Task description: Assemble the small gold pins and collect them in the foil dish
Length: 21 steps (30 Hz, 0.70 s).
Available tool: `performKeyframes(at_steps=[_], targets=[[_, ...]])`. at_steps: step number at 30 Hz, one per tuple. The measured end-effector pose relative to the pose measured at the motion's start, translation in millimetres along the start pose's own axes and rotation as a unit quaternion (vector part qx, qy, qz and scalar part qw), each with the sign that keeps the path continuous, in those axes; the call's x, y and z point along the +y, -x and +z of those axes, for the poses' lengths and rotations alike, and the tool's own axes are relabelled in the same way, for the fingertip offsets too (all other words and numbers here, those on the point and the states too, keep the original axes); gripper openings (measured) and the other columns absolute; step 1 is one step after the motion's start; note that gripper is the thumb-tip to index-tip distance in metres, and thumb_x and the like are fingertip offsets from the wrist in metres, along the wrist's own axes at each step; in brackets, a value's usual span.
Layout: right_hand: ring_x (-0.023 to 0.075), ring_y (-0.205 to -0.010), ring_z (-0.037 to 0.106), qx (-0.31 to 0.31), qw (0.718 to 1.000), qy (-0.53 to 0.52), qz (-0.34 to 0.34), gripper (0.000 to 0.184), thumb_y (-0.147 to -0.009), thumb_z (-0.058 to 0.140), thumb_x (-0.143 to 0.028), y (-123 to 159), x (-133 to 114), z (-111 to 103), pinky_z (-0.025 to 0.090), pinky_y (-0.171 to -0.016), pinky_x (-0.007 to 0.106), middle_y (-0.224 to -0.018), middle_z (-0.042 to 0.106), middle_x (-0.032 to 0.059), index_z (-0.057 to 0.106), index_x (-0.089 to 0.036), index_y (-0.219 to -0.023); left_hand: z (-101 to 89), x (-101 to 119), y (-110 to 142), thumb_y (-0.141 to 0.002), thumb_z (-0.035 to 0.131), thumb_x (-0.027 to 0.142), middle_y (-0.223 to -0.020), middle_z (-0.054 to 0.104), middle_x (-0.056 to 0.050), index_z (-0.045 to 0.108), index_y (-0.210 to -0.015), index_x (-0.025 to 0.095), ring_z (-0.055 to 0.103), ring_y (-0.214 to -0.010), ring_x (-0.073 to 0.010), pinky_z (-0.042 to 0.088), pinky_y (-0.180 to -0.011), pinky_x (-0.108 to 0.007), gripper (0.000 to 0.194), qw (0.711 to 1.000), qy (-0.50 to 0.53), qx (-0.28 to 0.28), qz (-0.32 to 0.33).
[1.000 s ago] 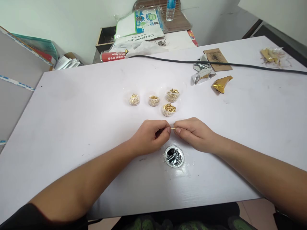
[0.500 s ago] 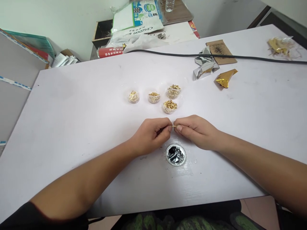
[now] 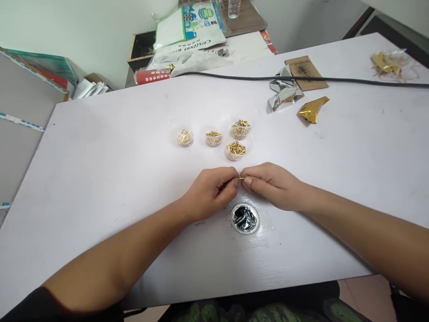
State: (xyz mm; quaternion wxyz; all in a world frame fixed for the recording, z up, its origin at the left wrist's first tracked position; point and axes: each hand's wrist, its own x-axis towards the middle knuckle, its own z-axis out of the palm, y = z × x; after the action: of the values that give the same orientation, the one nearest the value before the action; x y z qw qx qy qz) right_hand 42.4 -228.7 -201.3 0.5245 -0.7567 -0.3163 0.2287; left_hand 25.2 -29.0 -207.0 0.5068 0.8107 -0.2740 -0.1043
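Note:
Between my two hands runs a thin gold-coloured metal pin, lying level. My left hand pinches its left end between thumb and forefinger. On the other end my right hand is closed in the same kind of pinch. Most of the pin is hidden by the fingertips. Just below the hands sits a round metal-rimmed dish with dark, shiny pieces in it. Beyond the hands stand small clear cups of gold pins: a left cup, a middle cup, a back right cup and a front right cup.
A black cable crosses the back of the white table. Near it lie crumpled silver foil, gold foil, brown cardboard and a clear bag of gold pieces. A grey panel stands at the left.
The hands have drawn very slightly closer together, and less of the pin shows between them. Both still pinch it. The whole view has shifted a little.

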Motion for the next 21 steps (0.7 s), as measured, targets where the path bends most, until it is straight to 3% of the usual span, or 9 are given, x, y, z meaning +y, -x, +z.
performKeyframes(at_steps=[4,8,13,16,19,21], targets=[[0.0098,-0.051,0.037,0.009,1.000,-0.003,-0.020,0.028,-0.094,0.042,-0.025,1.4,-1.0,2.1,0.033,-0.052,0.023,-0.057,0.040,-0.0047,0.043,-0.020,-0.066,0.5,1.2,0.8,-0.088,0.046,0.018,-0.057,0.042,0.005,0.052,-0.068,0.016,0.036,-0.052,-0.0071,0.032,-0.050,-0.020,0.020,1.000,-0.010,0.006,0.014],[0.0108,-0.055,0.042,0.036,0.998,0.030,-0.033,0.035,-0.100,0.039,-0.035,3.6,-1.5,4.8,0.036,-0.055,0.024,-0.061,0.046,-0.0030,0.048,-0.019,-0.071,-2.5,3.9,3.9,-0.089,0.046,0.018,-0.056,0.045,0.005,0.052,-0.069,0.016,0.039,-0.051,-0.0073,0.033,-0.050,-0.019,0.022,0.997,-0.047,0.036,0.056],[0.0114,-0.057,0.041,0.046,0.994,0.088,-0.043,0.042,-0.101,0.037,-0.047,5.5,1.0,2.9,0.035,-0.055,0.024,-0.063,0.045,-0.0024,0.045,-0.019,-0.071,-19.8,10.6,2.3,-0.092,0.044,0.019,-0.058,0.050,0.003,0.051,-0.070,0.017,0.042,-0.052,-0.0087,0.037,-0.052,-0.020,0.024,0.978,-0.152,0.089,0.110],[0.0113,-0.056,0.040,0.041,0.993,0.101,-0.040,0.045,-0.101,0.037,-0.049,6.3,4.3,1.5,0.033,-0.055,0.025,-0.061,0.043,-0.0026,0.044,-0.019,-0.069,-39.4,15.2,-2.8,-0.092,0.044,0.017,-0.059,0.053,0.002,0.052,-0.071,0.018,0.045,-0.054,-0.0098,0.038,-0.053,-0.022,0.023,0.953,-0.238,0.139,0.126],[0.0113,-0.055,0.039,0.042,0.993,0.105,-0.038,0.046,-0.101,0.037,-0.050,6.2,6.9,1.5,0.032,-0.054,0.025,-0.060,0.042,-0.0025,0.045,-0.019,-0.069,-64.9,17.0,-6.1,-0.092,0.045,0.017,-0.062,0.059,-0.001,0.055,-0.072,0.018,0.050,-0.059,-0.0127,0.042,-0.060,-0.025,0.022,0.904,-0.343,0.189,0.170],[0.0114,-0.054,0.040,0.044,0.993,0.104,-0.043,0.047,-0.102,0.036,-0.050,6.1,7.6,1.7,0.033,-0.053,0.025,-0.060,0.043,-0.0022,0.047,-0.018,-0.069,-82.7,15.5,-5.5,-0.092,0.045,0.018,-0.068,0.064,-0.003,0.058,-0.075,0.018,0.054,-0.063,-0.0145,0.044,-0.064,-0.028,0.022,0.873,-0.406,0.215,0.164]])
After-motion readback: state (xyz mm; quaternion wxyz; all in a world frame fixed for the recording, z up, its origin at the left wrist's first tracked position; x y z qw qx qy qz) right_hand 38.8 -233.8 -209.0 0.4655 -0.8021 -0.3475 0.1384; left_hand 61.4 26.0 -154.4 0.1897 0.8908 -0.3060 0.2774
